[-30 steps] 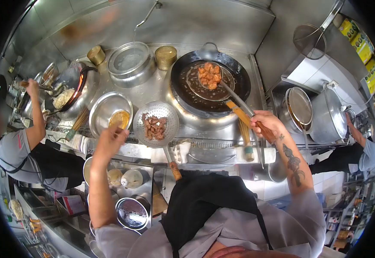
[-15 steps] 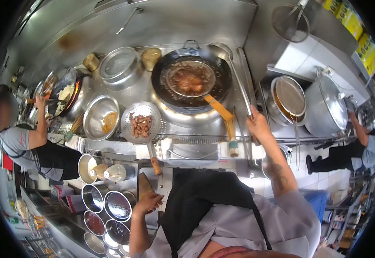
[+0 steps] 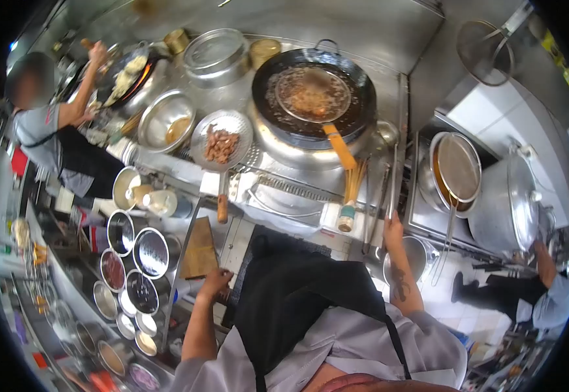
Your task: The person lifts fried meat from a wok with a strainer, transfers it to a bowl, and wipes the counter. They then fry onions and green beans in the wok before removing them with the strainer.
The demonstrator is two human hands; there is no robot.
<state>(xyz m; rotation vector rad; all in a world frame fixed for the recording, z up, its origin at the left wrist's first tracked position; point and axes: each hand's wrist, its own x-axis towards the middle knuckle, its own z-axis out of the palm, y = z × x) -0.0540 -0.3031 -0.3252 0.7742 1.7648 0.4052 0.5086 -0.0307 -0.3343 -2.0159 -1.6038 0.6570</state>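
Note:
My right hand (image 3: 393,234) is closed round the lower end of a long-handled ladle (image 3: 394,176), whose bowl lies beside the wok. My left hand (image 3: 216,283) hangs near a wooden board (image 3: 199,251); its fingers look curled, and whether they hold anything is unclear. Hot oil bubbles in the large black wok (image 3: 261,81). A round strainer with an orange-brown handle (image 3: 340,147) rests in it over browned food (image 3: 314,101). Left of the wok, a perforated skimmer (image 3: 222,189) holds cooked meat pieces (image 3: 220,144).
A metal bowl (image 3: 157,124) and a lidded pot (image 3: 216,55) stand at the left. A bamboo brush (image 3: 355,186) lies in front of the wok. Sauce containers (image 3: 151,251) are at lower left, a strainer bowl (image 3: 457,166) at right. One person (image 3: 69,144) works at left, another (image 3: 552,300) at right.
The view has shifted and turned. My right hand has drawn back toward my body, and the ladle's bowl has moved from behind the wok to its right side.

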